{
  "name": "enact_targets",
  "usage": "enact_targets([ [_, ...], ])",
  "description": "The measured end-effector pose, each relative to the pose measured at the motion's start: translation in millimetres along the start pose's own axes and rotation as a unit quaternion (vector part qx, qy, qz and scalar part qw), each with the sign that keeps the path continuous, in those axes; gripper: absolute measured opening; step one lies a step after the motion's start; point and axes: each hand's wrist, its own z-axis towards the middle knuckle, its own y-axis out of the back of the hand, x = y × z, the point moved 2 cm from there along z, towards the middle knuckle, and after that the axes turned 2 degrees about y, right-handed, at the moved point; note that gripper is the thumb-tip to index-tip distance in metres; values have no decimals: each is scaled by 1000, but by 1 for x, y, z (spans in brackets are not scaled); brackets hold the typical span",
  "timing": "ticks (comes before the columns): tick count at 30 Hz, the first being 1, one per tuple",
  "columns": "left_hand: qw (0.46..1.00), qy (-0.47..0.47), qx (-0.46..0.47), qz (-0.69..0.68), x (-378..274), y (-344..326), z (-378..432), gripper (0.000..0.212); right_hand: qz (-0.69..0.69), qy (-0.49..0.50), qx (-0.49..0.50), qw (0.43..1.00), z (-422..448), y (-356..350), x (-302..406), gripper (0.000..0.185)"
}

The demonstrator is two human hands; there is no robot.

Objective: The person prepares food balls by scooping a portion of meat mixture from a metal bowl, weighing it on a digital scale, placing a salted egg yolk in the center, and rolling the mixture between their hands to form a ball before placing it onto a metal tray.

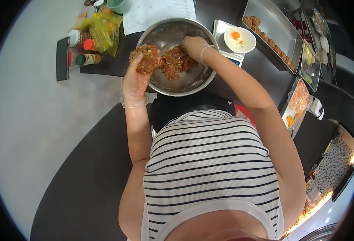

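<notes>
My left hand (136,76), in a clear plastic glove, holds a large clump of ground mixture (147,58) with red and pale bits over the left rim of a steel mixing bowl (184,86). More of the same mixture (175,64) lies heaped in the bowl. Inside the bowl's upper right part is my right hand (196,48), gloved as well, with its fingers curled down at the edge of the heap. Those fingertips are hidden, so whether they grip any mixture does not show.
A white bowl (246,45) holding an orange yolk-like ball (235,35) sits on a kitchen scale (220,28). Several brown balls line a metal tray (273,18). Seasoning jars (88,59), a yellow plastic bag (106,33) and a phone (62,58) are at left; a paper sheet (159,13) lies behind.
</notes>
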Motion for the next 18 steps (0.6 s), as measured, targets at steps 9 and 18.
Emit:
enact_targets([
  [9,999,-13,1,-48,-4,18,-6,39,5,-51,137,989,10,37,26,36],
  [18,997,-15,-8,-76,1,18,1,35,65,22,107,992,15,22,32,39],
])
